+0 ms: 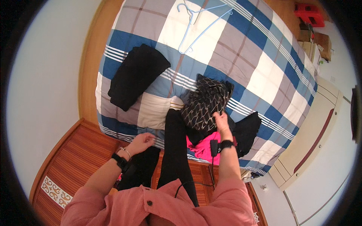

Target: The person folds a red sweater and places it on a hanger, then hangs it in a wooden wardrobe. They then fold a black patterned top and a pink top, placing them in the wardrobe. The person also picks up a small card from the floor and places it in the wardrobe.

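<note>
My right hand [222,122] pinches the right edge of a black garment with a pale diamond net pattern [205,103], which lies bunched on the bed. Partly beneath it, towards me, sit a bright pink cloth [206,149] and more black fabric. Another black garment [249,131] spreads out just right of my right wrist. My left hand [143,142] hovers at the near edge of the bed, fingers loosely curled and holding nothing. Farther left, a folded black garment [138,75] rests on the checked bedspread [237,53].
A light blue clothes hanger [186,35] lies on the bed's far part. My leg in black trousers [176,141] reaches onto the bed between my hands. A cable runs from my right wrist strap [225,144]. Cardboard boxes [322,45] and a red case [309,14] stand beyond the bed.
</note>
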The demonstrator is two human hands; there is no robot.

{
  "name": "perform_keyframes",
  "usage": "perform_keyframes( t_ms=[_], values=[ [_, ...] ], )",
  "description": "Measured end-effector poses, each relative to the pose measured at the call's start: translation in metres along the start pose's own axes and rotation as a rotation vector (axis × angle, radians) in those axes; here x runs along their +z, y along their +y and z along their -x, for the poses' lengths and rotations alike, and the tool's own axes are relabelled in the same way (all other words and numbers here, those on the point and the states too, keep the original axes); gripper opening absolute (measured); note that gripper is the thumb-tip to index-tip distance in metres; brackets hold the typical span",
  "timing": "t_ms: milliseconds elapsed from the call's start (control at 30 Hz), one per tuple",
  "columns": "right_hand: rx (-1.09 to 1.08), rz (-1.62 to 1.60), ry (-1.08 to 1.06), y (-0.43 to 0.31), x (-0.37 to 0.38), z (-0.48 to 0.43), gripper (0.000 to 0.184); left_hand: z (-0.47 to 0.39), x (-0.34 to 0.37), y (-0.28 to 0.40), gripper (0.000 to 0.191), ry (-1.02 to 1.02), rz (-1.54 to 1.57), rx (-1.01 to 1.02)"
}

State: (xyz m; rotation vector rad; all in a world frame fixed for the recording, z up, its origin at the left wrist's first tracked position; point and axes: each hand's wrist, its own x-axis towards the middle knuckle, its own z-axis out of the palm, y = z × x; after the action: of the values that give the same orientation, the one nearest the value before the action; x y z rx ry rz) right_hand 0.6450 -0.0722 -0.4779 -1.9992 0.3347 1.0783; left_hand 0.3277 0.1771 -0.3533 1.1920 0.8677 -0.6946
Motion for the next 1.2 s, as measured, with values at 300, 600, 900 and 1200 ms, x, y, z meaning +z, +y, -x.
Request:
perform_keyframes(
  t_ms=[300,600,900,1200],
  values=[
    [-0.152,-0.17,-0.758,-0.115,0.06,0.242,0.039,0.064,0.017,0.124,0.072,0.035,0.486,0.192],
    [0.041,0.305,-0.782,-0.133,0.077,0.325,0.028,0.193,-0.021,0.108,0.033,0.156,0.421,0.118],
    [-0.334,0.121,-0.622,-0.16,0.075,0.361,0.008,0.295,-0.039,0.111,0.024,0.497,0.863,0.267],
    [-0.522,0.453,-0.73,-0.25,0.058,0.43,0.027,0.331,-0.074,0.124,0.029,0.569,1.008,0.804]
  ],
)
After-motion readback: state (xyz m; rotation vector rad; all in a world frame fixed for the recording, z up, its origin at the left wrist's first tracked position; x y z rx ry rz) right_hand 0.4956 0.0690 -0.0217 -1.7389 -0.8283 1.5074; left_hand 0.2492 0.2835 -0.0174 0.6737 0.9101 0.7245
